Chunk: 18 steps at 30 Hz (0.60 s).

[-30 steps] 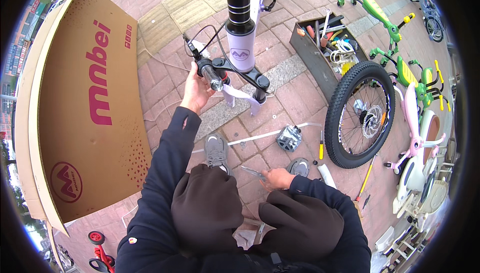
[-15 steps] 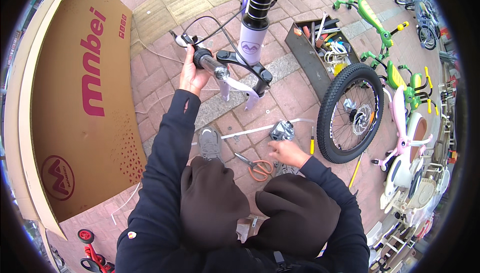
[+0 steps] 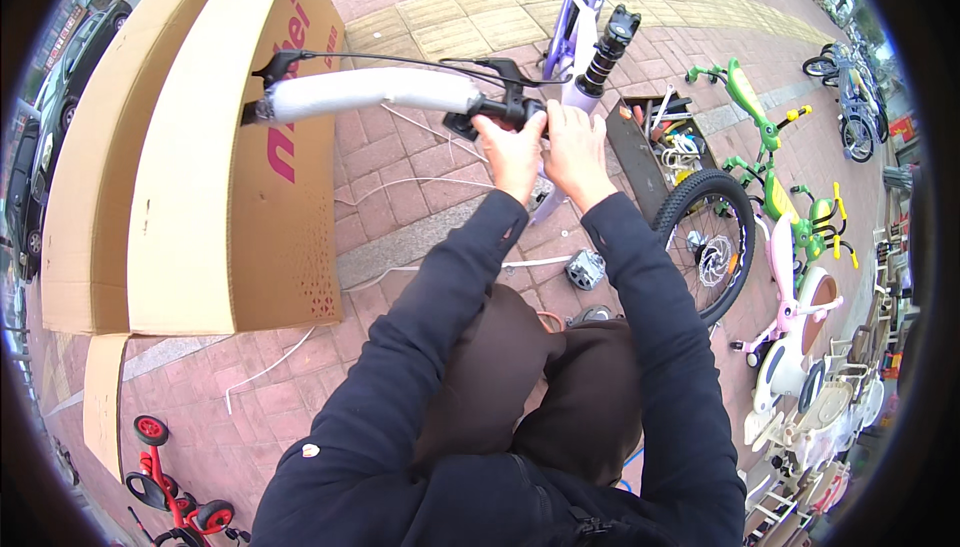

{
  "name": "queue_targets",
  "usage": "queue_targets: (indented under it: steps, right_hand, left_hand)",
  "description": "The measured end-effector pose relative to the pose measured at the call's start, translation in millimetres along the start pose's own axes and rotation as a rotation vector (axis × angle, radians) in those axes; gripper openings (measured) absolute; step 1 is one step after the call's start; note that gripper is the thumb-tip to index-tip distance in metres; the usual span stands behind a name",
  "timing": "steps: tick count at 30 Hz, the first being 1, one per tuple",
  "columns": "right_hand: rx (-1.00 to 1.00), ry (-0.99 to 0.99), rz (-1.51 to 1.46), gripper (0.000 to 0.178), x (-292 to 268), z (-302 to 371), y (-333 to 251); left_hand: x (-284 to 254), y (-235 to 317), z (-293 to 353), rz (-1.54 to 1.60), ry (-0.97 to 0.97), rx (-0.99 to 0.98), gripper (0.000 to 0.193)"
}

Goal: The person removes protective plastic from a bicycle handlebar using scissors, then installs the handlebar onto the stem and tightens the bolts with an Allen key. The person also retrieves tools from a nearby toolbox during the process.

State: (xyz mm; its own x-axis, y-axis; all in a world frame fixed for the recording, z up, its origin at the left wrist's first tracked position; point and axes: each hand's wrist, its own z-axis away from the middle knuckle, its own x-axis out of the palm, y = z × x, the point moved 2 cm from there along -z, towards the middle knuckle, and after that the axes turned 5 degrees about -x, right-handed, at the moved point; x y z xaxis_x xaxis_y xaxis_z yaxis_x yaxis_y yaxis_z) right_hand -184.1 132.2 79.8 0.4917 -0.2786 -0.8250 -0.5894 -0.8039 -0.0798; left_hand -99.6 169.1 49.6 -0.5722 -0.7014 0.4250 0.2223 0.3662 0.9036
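A handlebar wrapped in white foam stretches across the upper middle, a brake lever and cables along it. My left hand is closed round the black grip at its right end, beside the brake lever clamp. Against it, my right hand is closed on the end of the same grip, which the fingers largely hide. Just behind stands a lilac bicycle frame with a black stem. On the paving below my right forearm lies a small clear-wrapped part.
A large cardboard box stands at the left. On the right are an open toolbox, a loose bicycle wheel, green ride-on toys and a pink one. A red tricycle is at lower left.
My right hand has risen from near the wrapped part on the paving to the grip. My left hand has moved right; the foam-wrapped handlebar now shows across the view, which has shifted.
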Motion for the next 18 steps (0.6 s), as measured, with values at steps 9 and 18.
queue_targets:
  steps: [9, 18]
  right_hand:
    - [0.020, 0.048, -0.024, 0.012, 30.8, -12.3, 17.1]
    - [-0.043, -0.332, -0.110, 0.008, 22.8, -20.1, 27.9]
  left_hand:
    - [-81.5, 36.1, 33.1, -0.652, -0.215, 0.259, 0.024]
    - [-176.5, 104.8, -11.1, -1.800, -0.334, 0.546, 0.067]
